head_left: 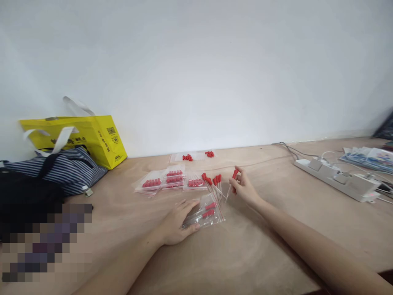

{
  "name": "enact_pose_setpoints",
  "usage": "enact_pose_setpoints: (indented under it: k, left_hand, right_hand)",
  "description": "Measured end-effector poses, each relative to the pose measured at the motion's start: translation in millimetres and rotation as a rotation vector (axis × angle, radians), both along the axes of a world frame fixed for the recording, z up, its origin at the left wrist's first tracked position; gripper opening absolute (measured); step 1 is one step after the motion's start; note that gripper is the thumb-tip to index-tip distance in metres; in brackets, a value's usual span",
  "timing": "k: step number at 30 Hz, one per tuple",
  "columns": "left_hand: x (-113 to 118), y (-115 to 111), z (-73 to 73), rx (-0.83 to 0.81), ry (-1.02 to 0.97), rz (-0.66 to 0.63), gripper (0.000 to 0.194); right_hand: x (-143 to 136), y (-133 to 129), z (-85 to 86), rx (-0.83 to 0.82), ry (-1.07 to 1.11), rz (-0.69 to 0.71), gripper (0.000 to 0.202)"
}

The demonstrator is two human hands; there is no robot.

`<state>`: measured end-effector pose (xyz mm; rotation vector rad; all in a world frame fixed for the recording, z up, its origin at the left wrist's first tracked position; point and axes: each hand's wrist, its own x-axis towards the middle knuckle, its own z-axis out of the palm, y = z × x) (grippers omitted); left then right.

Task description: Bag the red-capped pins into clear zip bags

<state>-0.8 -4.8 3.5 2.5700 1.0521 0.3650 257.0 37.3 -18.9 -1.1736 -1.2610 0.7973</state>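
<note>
My left hand lies on the near side of the table with thumb and fingers spread, resting on the left part of a clear zip bag. Inside that bag are two red rubber bulbs of droppers; their stems are hard to make out. Between thumb and fingers, my right hand pinches a dropper by its red bulb, its thin clear stem pointing down toward the table. Several loose droppers lie just left of it, bulbs away from me, partly behind the bag.
Behind my left hand lie several filled zip bags. Farther back, red bulbs lie on clear plastic by the wall. A yellow bag and striped bag stand left. A power strip with plugs and cables is right, near plastic packets.
</note>
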Motion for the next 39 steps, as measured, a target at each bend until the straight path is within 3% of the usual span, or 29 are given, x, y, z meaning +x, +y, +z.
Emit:
enact_pose_setpoints:
  k: [5,15,20,33,39]
  left_hand:
    - [-1,0,-1.7,-0.010,-0.009,0.035,0.055]
    - [2,0,0.9,-0.009,0.010,0.020,0.055]
    - [1,0,-1.0,-0.010,0.010,0.034,0.056]
    - [2,2,-2.5,0.001,0.003,0.019,0.056]
    - [1,2,-3.4,0.030,-0.028,-0.001,0.055]
  right_hand:
    - [-18,-27,-14.9,0.021,0.169,0.002,0.048]
    - [-21,-30,-14.2,-0.028,0.220,0.003,0.041]
    - [-31,-35,-15.7,-0.118,0.304,0.102,0.036]
    - [-38,-40,-10.9,-0.199,-0.100,0.393,0.020]
    - [-38,-40,-7.1,-0.175,-0.237,0.446,0.013]
